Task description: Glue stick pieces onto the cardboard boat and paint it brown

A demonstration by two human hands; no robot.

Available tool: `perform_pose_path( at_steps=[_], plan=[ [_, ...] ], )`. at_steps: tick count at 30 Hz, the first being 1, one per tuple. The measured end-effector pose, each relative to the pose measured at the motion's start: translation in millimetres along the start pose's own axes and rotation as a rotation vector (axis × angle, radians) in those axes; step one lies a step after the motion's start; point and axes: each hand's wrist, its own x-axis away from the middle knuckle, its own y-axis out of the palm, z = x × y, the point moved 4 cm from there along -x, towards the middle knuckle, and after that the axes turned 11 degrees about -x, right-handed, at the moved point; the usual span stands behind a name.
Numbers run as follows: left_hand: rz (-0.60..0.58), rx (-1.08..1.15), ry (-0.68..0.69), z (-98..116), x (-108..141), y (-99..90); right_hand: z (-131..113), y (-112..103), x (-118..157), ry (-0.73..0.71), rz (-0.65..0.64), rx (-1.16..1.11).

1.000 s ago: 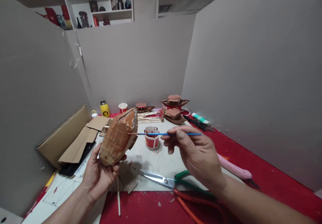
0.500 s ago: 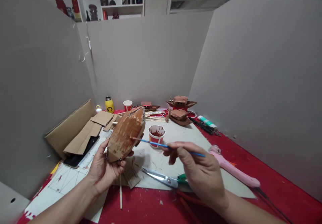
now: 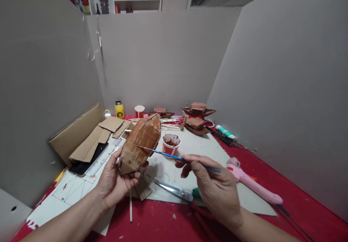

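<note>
My left hand [image 3: 116, 184] grips the lower end of a cardboard boat hull [image 3: 141, 142], which is tilted with its flat side facing me and partly coated in reddish-brown paint. Between the fingertips of my right hand [image 3: 214, 184] is a thin blue paintbrush [image 3: 168, 155]; its tip touches the middle of the hull. Just behind the brush stands a paper cup [image 3: 171, 146] with brown paint inside. Scissors [image 3: 174, 191] lie beneath my right hand, their green handle partly hidden by it.
Brown model boats [image 3: 198, 109] and thin wooden sticks [image 3: 171, 126] are at the back. Cardboard pieces [image 3: 89, 144], a ruler [image 3: 104, 157] and a yellow bottle [image 3: 119, 109] are at the left. A pink glue gun [image 3: 258, 187] lies at the right.
The view has shifted slightly. The brush tip has moved a little left across the hull, and the hull is turned slightly. Both hands keep their hold.
</note>
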Motion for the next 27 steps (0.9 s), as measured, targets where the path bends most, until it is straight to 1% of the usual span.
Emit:
perform_pose_path(
  at_steps=[3, 4, 5, 6, 9, 10, 11, 12, 15, 16, 17, 19, 22, 24, 25, 27],
  plan=[
    [0.016, 0.02, 0.016, 0.0, -0.8, -1.4, 1.3, 3.7, 5.7, 0.025, -0.125, 0.015],
    [0.014, 0.023, 0.022, 0.2, -1.0, -1.6, 1.3, 3.6, 6.2, 0.021, -0.149, 0.022],
    [0.005, 0.02, 0.021, 0.2, -1.2, -1.5, 1.0, 2.2, 5.5, 0.01, -0.145, 0.03],
    [-0.009, 0.013, 0.014, -0.1, -1.4, -1.2, 0.4, -0.2, 3.7, -0.005, -0.112, 0.036],
    [-0.035, 0.002, -0.008, -0.9, -1.6, -0.7, -1.5, -7.9, -2.3, -0.04, 0.046, 0.041],
    [-0.035, 0.003, -0.011, -1.0, -1.6, -0.8, -1.8, -8.6, -2.7, -0.044, 0.07, 0.042],
    [-0.036, 0.004, -0.009, -1.0, -1.7, -0.8, -1.7, -8.0, -2.1, -0.041, 0.063, 0.046],
    [-0.036, 0.007, -0.004, -0.8, -1.8, -0.7, -1.3, -6.2, -0.4, -0.034, 0.03, 0.051],
    [-0.023, 0.018, 0.01, -0.5, -2.3, -1.2, -1.0, 0.0, 7.3, -0.036, -0.135, 0.074],
    [-0.02, 0.02, 0.014, -0.5, -2.4, -1.4, -1.3, 0.6, 9.0, -0.05, -0.176, 0.084],
    [-0.021, 0.018, 0.018, -0.5, -2.4, -1.5, -1.6, -0.5, 9.5, -0.071, -0.189, 0.095],
    [-0.04, 0.006, 0.015, -1.0, -2.1, -1.0, -1.5, -6.8, 6.7, -0.117, -0.15, 0.114],
    [-0.06, -0.006, -0.008, -2.4, -0.6, -0.1, 0.8, -20.4, -1.0, -0.196, -0.024, 0.126],
    [-0.059, -0.01, -0.02, -3.0, 0.1, 0.4, 2.0, -26.3, -4.1, -0.24, 0.034, 0.14],
    [-0.058, -0.013, -0.021, -3.2, 0.1, 0.6, 2.0, -27.1, -4.6, -0.252, 0.043, 0.148],
    [-0.06, -0.02, -0.012, -3.2, -0.7, 0.8, -0.1, -23.3, -3.7, -0.257, 0.004, 0.162]
  ],
)
